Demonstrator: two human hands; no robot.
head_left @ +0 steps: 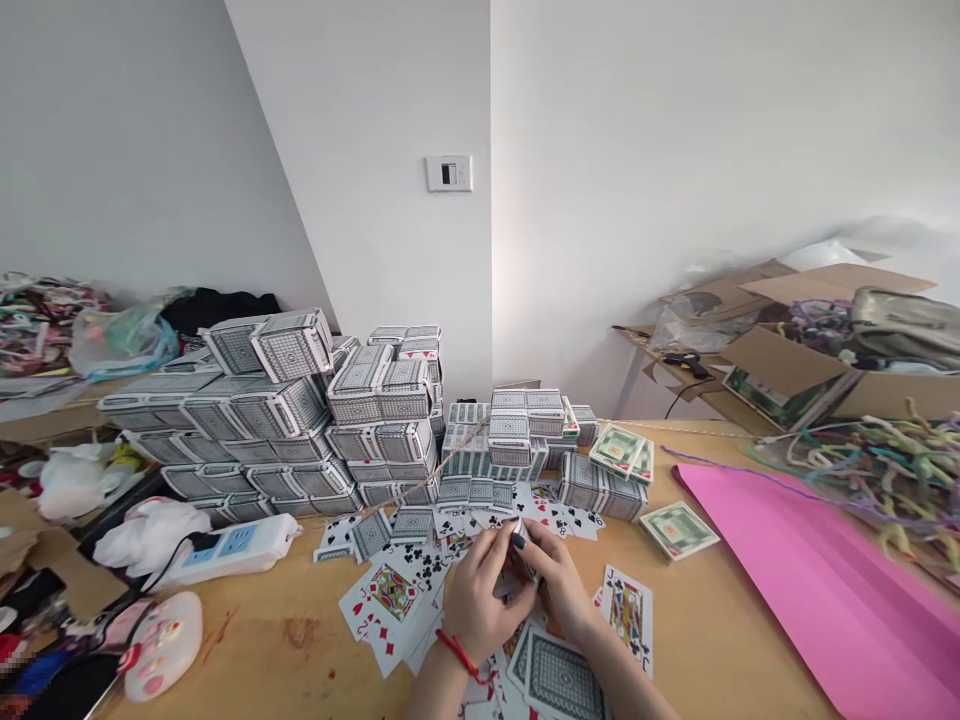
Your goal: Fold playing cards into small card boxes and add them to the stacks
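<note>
My left hand [484, 585], with a red string bracelet at the wrist, and my right hand [553, 575] meet above the scattered cards. Their fingers are closed together around playing cards [519, 526], of which only a white edge and a bit of patterned back show. Loose playing cards lie under and around my hands: a jack of diamonds [394, 592] face up on the left, a black jack [628, 612] on the right, and face-down cards [564, 675] below. Behind them stands a low row of card stacks [475, 493].
Tall piles of bundled card decks [281, 405] rise at the back left. Green card boxes [679, 530] and a pink sheet [780, 580] lie to the right. A power strip [232, 550] and a pink-white mouse-shaped object [163, 645] are at left; pipe cleaners [885, 480] and cardboard boxes [795, 360] at right.
</note>
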